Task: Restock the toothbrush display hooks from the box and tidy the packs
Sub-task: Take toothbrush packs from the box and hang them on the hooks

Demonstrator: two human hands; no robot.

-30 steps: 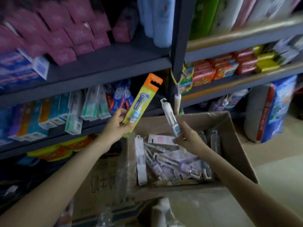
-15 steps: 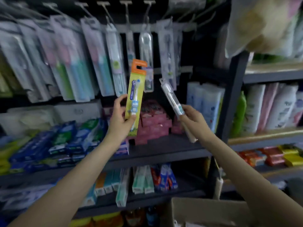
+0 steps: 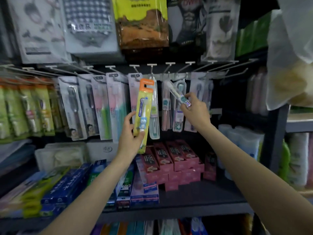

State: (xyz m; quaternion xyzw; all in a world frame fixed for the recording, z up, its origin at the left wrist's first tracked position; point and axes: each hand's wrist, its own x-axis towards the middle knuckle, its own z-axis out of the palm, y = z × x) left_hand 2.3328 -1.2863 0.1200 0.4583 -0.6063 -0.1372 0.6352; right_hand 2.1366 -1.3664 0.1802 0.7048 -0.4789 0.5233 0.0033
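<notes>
Holding: I've got 2 packs up at the hook row, one per hand, both arms stretched fwd and up.
L hand (image 3: 131,135): raised, palm toward the pack; thumb across the front near the bottom, fingers curled behind. It grips the yellow toothbrush pack (image 3: 143,114) by its lower end.
Yellow pack: upright w/ a slight tilt, orange top w/ hang slot just under the hooks; kids' brush w/ blue figure inside. It overlaps a hanging white-and-teal pack (image 3: 155,122) right behind it.
R hand (image 3: 194,111): higher than the L, wrist bent, fingertips pinching the lower end of the clear toothbrush pack (image 3: 176,94).
Clear pack: slanted, top end pointing up and left toward the hooks, crossing in front of the hanging packs there. Can't tell if it touches a hook.
Hook row (image 3: 152,68): metal pegs w/ flat tips just above both hands; some to the right of my R hand look bare, blurry tho.
Hanging packs left of L hand (image 3: 108,106): pink/green brushes, then dark ones, green cards further out.
In the way: packs already hung sit directly behind both held ones.
Below hands: shelf (image 3: 186,207) w/ pink boxes (image 3: 177,163) under the R wrist, blue toothpaste cartons (image 3: 71,189) under the L forearm.
Above hooks: big bagged goods (image 3: 142,22).
Right of R arm: dark shelf post (image 3: 276,133), white rolls (image 3: 242,143) beside it.
</notes>
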